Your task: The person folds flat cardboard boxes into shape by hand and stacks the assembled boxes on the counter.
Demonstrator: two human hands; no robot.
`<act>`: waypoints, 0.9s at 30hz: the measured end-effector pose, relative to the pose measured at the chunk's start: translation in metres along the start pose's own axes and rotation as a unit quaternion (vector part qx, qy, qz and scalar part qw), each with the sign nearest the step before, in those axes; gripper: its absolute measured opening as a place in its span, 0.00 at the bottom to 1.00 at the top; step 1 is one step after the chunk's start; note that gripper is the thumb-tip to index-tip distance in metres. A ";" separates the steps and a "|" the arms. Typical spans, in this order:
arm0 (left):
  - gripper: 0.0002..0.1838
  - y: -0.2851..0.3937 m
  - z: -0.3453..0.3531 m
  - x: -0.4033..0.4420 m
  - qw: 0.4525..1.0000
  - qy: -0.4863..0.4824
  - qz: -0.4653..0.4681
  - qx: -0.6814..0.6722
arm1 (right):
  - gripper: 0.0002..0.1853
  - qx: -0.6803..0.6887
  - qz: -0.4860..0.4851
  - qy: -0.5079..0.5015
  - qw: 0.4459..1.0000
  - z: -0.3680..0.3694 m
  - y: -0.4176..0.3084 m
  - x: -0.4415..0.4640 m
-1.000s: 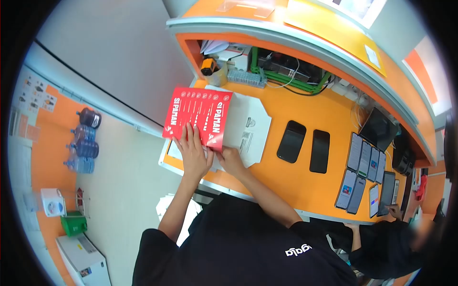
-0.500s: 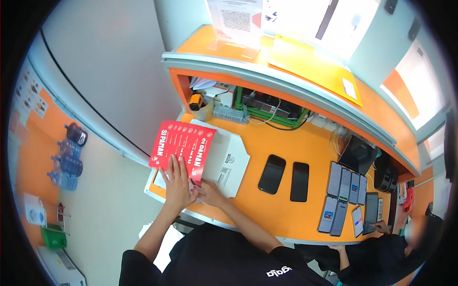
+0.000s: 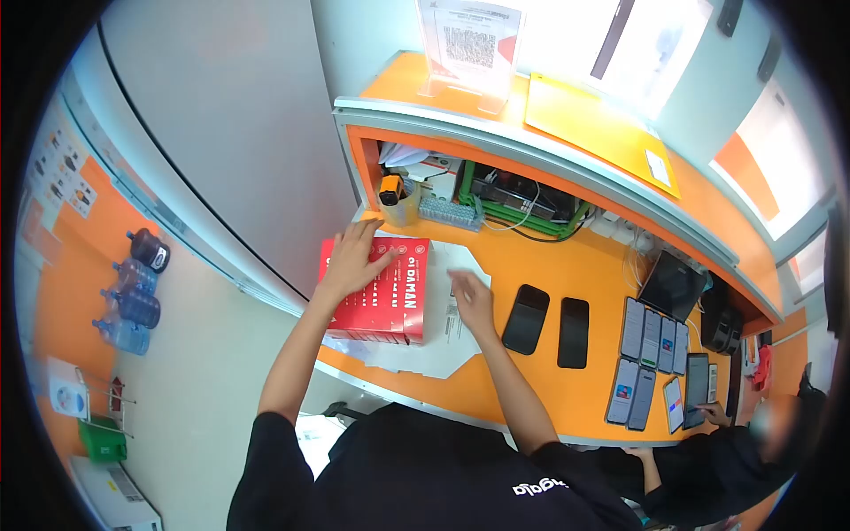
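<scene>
Red printed stack [image 3: 376,314]: on white sheet [image 3: 453,347], upon table [image 3: 447,388]. Person's left hand [image 3: 354,263]: grip open, spread on top. Right hand [image 3: 474,303]: curled; contents cannot be told. Hazard: uneven pressure, skewing stack.

Two hands [image 3: 412,279] at a red printed stack [image 3: 381,305] on the orange desk [image 3: 434,389].

Looks like a shop service counter: rows of phones [image 3: 641,339], an orange desk [image 3: 438,389] and a QR-code stand [image 3: 470,49].

Orange counter [image 3: 416,372] | pale floor [image 3: 221,336] | water jugs [image 3: 137,288] left | bright panes, probably windows [image 3: 660,53]
</scene>
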State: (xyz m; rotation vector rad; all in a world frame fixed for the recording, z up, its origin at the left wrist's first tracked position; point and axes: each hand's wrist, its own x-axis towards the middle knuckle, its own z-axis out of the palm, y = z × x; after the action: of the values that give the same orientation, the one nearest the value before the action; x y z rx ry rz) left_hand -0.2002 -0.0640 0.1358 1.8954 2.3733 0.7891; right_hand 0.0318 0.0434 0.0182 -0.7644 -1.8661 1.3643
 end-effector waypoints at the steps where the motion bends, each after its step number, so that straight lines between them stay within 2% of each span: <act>1: 0.33 -0.002 0.011 0.005 1.000 0.001 0.000 -0.005 | 0.19 0.067 -0.001 0.042 0.997 0.010 -0.005 0.018; 2: 0.32 -0.005 0.021 0.015 0.999 -0.046 0.011 0.007 | 0.19 0.064 -0.005 0.044 0.997 0.019 -0.013 0.031; 3: 0.32 -0.011 0.031 0.025 0.995 -0.093 0.023 0.020 | 0.21 0.088 0.037 0.053 0.994 0.029 -0.023 0.043; 4: 0.30 -0.019 0.044 0.027 0.994 -0.093 0.057 0.004 | 0.23 0.114 0.080 0.062 0.988 0.037 -0.029 0.049; 7: 0.26 -0.011 0.044 0.025 0.995 -0.080 0.058 0.019 | 0.28 0.114 0.114 0.021 0.987 0.054 -0.025 0.058; 8: 0.24 -0.010 0.043 0.022 0.994 -0.075 0.063 0.044 | 0.29 0.120 0.094 0.019 0.988 0.058 -0.018 0.060; 11: 0.24 -0.008 0.038 0.022 0.993 -0.101 0.056 0.022 | 0.28 0.189 0.117 -0.004 0.975 0.061 -0.007 0.063; 19: 0.22 -0.005 0.042 0.024 0.993 -0.094 0.064 0.044 | 0.25 0.189 0.173 -0.006 0.967 0.073 -0.013 0.066; 23: 0.22 -0.003 0.041 0.024 0.992 -0.099 0.058 0.045 | 0.24 0.245 0.181 0.004 0.953 0.078 -0.002 0.067; 25: 0.20 -0.006 0.044 0.023 0.995 -0.078 0.055 0.010 | 0.23 0.179 0.076 -0.013 0.981 0.072 0.003 0.074; 27: 0.17 -0.010 0.047 0.019 0.997 -0.047 0.048 -0.040 | 0.19 0.205 0.100 -0.005 0.974 0.067 0.003 0.080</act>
State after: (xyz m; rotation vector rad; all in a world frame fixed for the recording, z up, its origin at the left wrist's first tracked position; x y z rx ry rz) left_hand -0.2001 -0.0300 0.0965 1.9806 2.1770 0.7706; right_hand -0.0693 0.0703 0.0165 -0.7410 -1.4687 1.8081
